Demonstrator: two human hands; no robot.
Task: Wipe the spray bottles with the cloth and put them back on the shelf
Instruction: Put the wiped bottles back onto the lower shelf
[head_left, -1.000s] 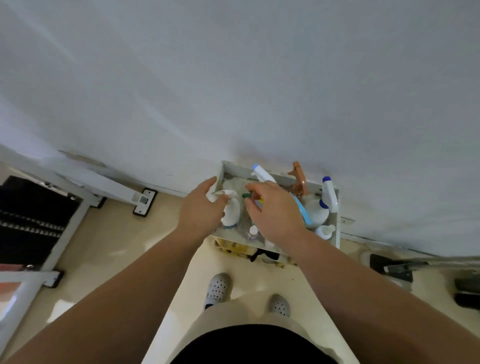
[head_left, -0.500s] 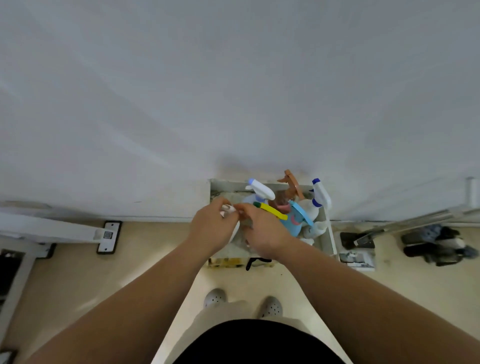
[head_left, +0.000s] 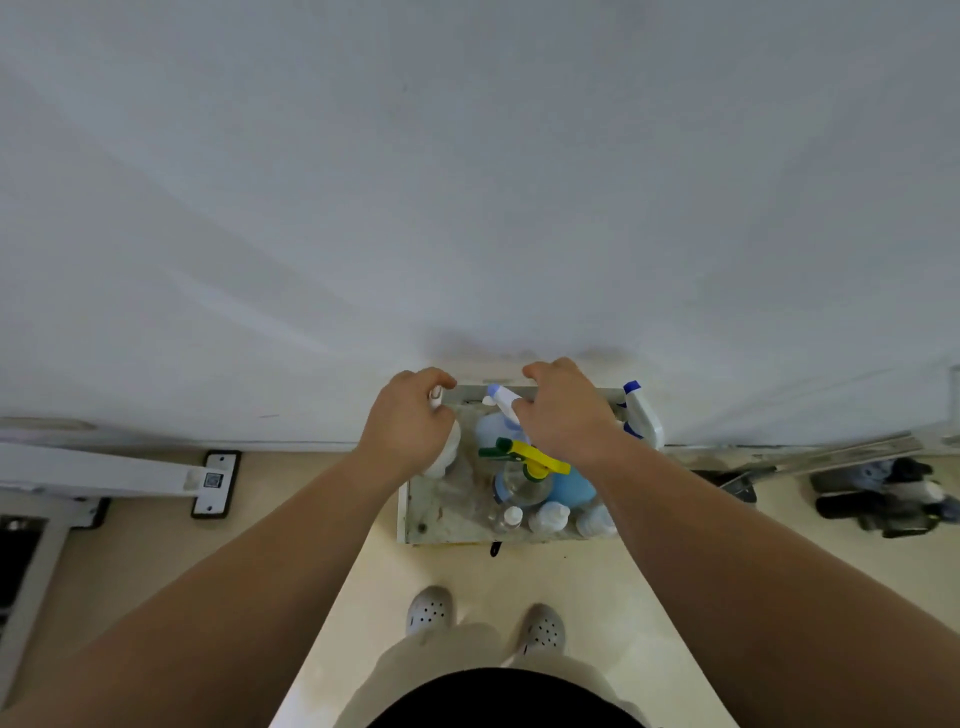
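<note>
White plastic spray bottle (head_left: 449, 453) gripped in left hand (head_left: 408, 428), fingers (head_left: 439, 375) curled tight round neck, nozzle poking out between them. Positioned at left end of grimy white shelf (head_left: 441, 517), close to wall; standing or lifted, cannot tell. Right hand (head_left: 566, 415) palm-down over rear bottles, its fingers (head_left: 545, 370) curled near back rim; gripping anything or not, cannot tell. Just below wrist: clear bottle with green-and-yellow trigger (head_left: 522, 457). Both forearms stretched forward and down.
</note>
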